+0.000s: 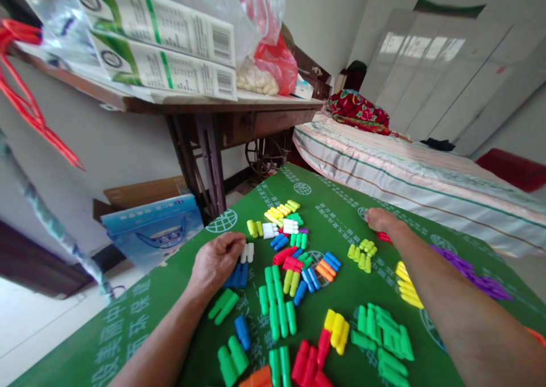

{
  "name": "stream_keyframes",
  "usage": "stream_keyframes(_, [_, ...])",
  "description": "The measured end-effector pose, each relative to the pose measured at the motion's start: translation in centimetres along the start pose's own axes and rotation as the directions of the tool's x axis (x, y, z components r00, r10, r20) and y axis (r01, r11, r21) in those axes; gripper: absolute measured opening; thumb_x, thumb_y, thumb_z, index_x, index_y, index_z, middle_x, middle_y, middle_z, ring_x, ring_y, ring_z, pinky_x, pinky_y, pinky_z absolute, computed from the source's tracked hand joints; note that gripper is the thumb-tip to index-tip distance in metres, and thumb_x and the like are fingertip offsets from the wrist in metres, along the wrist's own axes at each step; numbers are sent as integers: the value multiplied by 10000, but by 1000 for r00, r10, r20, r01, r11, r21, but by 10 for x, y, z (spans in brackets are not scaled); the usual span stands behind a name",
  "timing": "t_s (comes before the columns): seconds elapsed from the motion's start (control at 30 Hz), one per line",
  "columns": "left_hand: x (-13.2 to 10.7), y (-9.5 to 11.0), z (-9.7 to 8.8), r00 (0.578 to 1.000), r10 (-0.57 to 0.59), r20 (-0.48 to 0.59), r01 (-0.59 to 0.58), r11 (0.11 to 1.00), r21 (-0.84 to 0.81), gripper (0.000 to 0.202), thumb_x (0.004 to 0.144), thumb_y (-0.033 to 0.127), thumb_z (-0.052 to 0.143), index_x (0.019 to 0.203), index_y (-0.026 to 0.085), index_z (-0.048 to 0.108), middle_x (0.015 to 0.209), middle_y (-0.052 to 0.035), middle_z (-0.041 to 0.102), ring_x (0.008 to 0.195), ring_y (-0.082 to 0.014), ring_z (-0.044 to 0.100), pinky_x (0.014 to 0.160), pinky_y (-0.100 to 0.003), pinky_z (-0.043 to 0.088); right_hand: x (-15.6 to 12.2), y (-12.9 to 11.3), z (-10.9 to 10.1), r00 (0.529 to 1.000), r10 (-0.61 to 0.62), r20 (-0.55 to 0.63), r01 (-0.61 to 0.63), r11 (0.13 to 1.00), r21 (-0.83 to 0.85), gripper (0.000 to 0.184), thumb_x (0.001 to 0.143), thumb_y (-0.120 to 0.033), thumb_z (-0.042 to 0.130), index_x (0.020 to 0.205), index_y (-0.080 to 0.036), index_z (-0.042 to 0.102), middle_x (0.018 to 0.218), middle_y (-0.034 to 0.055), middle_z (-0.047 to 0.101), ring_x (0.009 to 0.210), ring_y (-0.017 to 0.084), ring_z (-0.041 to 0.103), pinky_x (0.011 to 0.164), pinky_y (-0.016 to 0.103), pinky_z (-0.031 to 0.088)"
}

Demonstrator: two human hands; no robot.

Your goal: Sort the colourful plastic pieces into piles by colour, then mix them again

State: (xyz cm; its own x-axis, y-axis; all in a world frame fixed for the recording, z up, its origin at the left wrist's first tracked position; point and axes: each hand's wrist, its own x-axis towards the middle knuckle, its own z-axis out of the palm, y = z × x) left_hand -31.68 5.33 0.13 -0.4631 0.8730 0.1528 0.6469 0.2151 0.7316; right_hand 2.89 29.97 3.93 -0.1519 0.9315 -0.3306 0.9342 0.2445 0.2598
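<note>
Green tabletop (166, 284) is spreading below a bed (384, 154) on the far right and a dark wooden table (277, 117) on the far left. On the left, the person's left hand (219, 259) is curling its fingers close together just beside two white pieces (247, 253); whether the tips are pinching anything, one cannot tell. Blue pieces (238, 275) are lying just nearer, partly beside the wrist. Farther right, the right hand (377, 219) is reaching across with fingers bent inward and largely hidden, so what they are holding, if anything, cannot be told; a red piece (384, 236) is lying just nearer, beside the wrist. Outward from there, pale yellow-green pieces (362, 254), yellow pieces (408, 284), purple pieces (473, 273) and a green cluster (386, 331) are forming mostly single-colour groups, perhaps to keep like with like, while the middle heap is mixing colours. Both arms are spreading wide, probably so that each hand is serving its own side. White Chinese characters and globe emblems are marking the tabletop, with "美丽" reading sideways at near left. Barcodes are showing on two stacked cartons (183, 29), their small print blurring, and lettering on a blue box (153, 233) is remaining unreadable.
</note>
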Motion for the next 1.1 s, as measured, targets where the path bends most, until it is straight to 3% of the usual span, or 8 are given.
stream_keyframes(0.17, [-1, 1, 0, 1000, -8, 13, 8, 1000, 1, 432, 735, 488, 439, 914, 192, 698, 846, -27, 734, 766, -204, 656, 699, -268, 487, -1, -9, -3, 1000, -16, -18, 16, 1000, 6, 271, 908, -342, 573, 1109, -161, 585, 1104, 65, 605, 943, 185, 607, 806, 378, 518])
stream_keyframes(0.3, [-1, 1, 0, 1000, 11, 0, -11, 1000, -4, 421, 732, 478, 444, 899, 189, 700, 856, -30, 735, 794, -206, 660, 719, -268, 486, -16, -45, -17, 967, -186, -172, 193, 981, 26, 245, 893, -322, 562, 1075, -179, 643, 1094, 99, 631, 1021, 232, 598, 850, 357, 471])
stream_keyframes(0.37, [-1, 2, 1, 1000, 13, -1, -13, 1000, -5, 419, 730, 475, 445, 898, 188, 701, 854, -30, 734, 798, -207, 662, 723, -269, 486, -29, -74, -24, 904, -333, -267, 353, 935, 31, 299, 900, -342, 523, 1155, -222, 624, 1168, 85, 612, 1082, 230, 571, 886, 323, 437])
stream_keyframes(0.5, [0, 1, 1, 1000, 15, -8, -15, 1000, -7, 413, 730, 477, 446, 891, 194, 700, 847, -23, 734, 794, -205, 663, 716, -266, 488, -58, -136, -35, 709, -600, -370, 641, 767, -14, 422, 863, -401, 548, 1261, -259, 550, 1205, 34, 593, 1112, 185, 531, 913, 263, 398])
stream_keyframes(0.63, [-1, 0, 2, 1000, 14, 2, -14, 1000, -16, 417, 734, 467, 443, 908, 187, 698, 845, -26, 732, 785, -199, 661, 707, -261, 485, -75, -170, -38, 579, -734, -354, 755, 647, -107, 352, 816, -298, 580, 1155, -215, 619, 1118, 43, 632, 1072, 187, 539, 902, 257, 392])
stream_keyframes(0.73, [-1, -2, 2, 1000, 19, 8, -19, 1000, -6, 412, 745, 460, 431, 910, 194, 699, 833, -21, 731, 768, -198, 658, 693, -264, 482, -77, -172, -38, 588, -737, -333, 738, 658, -152, 231, 805, -243, 554, 983, -187, 691, 992, 65, 668, 987, 206, 577, 838, 271, 418])
stream_keyframes(0.9, [-2, -3, 3, 999, 41, -2, -41, 999, 14, 396, 752, 453, 425, 889, 207, 704, 832, -19, 731, 778, -201, 658, 700, -271, 480, -77, -158, -41, 657, -673, -339, 654, 733, -187, 294, 818, -414, 556, 842, -171, 719, 888, 98, 674, 908, 245, 595, 725, 292, 442])
stream_keyframes(1.1, [-2, -1, 2, 1000, 24, -7, -24, 1000, 11, 403, 737, 455, 437, 901, 207, 709, 845, -21, 736, 773, -200, 661, 707, -266, 490, -84, -175, -38, 602, -728, -328, 694, 680, -237, 232, 822, -276, 543, 978, -176, 683, 1041, 88, 657, 1010, 227, 568, 822, 288, 433])
